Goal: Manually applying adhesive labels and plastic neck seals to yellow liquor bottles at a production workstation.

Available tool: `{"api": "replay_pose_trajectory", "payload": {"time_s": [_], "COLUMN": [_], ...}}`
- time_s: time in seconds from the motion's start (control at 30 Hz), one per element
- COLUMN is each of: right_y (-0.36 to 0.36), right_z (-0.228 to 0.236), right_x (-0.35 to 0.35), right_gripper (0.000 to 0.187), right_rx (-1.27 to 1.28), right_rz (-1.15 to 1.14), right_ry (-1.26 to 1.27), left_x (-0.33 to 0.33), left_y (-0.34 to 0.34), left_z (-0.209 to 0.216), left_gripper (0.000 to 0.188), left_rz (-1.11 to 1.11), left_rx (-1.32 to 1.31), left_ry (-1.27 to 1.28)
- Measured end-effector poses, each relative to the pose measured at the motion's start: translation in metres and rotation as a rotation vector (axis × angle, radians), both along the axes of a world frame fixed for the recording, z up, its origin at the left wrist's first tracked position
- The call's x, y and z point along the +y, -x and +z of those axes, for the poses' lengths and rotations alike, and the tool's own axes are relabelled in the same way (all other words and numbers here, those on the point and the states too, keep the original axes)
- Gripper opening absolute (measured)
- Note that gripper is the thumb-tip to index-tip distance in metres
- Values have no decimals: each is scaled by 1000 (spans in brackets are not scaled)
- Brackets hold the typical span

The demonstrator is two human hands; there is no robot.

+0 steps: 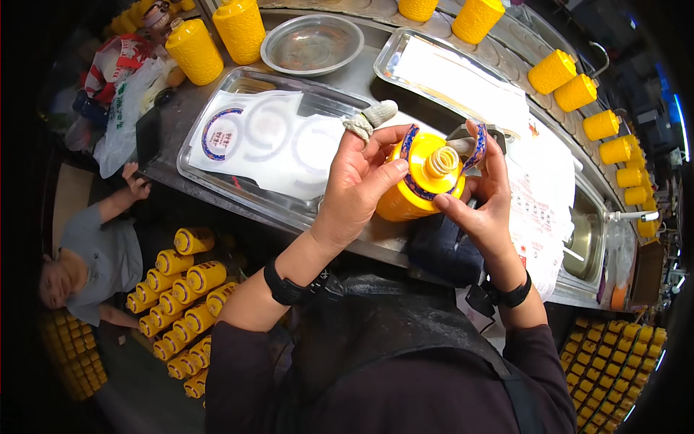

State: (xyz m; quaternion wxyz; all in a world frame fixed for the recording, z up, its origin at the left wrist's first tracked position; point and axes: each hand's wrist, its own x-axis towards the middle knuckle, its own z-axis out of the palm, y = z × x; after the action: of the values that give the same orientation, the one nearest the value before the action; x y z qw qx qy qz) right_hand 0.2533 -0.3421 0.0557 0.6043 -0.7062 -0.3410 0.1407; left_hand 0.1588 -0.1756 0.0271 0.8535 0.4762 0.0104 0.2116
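In front of me a yellow bottle [402,204], its short threaded neck up, tilts between my hands. A curved blue patterned decal strip [420,189] lies round the front of its shoulder, and both ends stand up off the surface. My left hand [351,181] pinches one raised end, its thumb against the bottle's shoulder. The other raised end is between the fingers of my right hand [486,211], whose thumb presses the strip near the front. Pale fabric covers [377,114] sit on some of my fingertips. The bottle's underside support is partly hidden.
A metal tray [189,160] holds white decal sheets [278,137]. Behind it stand a round metal dish [312,45] and yellow bottles [194,52]. More bottles line a curved conveyor [531,54]. A sink [589,235] is at right. Stacked bottles [189,289] and a person [101,242] are at left.
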Motion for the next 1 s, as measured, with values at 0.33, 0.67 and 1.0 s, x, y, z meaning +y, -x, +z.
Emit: {"api": "replay_pose_trajectory", "payload": {"time_s": [0.33,0.67,1.0], "right_y": [0,-1,-2], "right_z": [-1,-1,0], "right_x": [0,2,2], "right_gripper": [94,94,93], "right_rx": [6,1,-29], "right_rz": [-2,-2,-5], "right_ry": [21,11,40], "left_x": [3,1,9], "left_y": [-1,-6,-11], "left_z": [-1,4,12], "left_gripper": [50,44,37], "left_rz": [-57,-71,-87], "left_rx": [-8,143,203], "left_ry": [114,213,295]}}
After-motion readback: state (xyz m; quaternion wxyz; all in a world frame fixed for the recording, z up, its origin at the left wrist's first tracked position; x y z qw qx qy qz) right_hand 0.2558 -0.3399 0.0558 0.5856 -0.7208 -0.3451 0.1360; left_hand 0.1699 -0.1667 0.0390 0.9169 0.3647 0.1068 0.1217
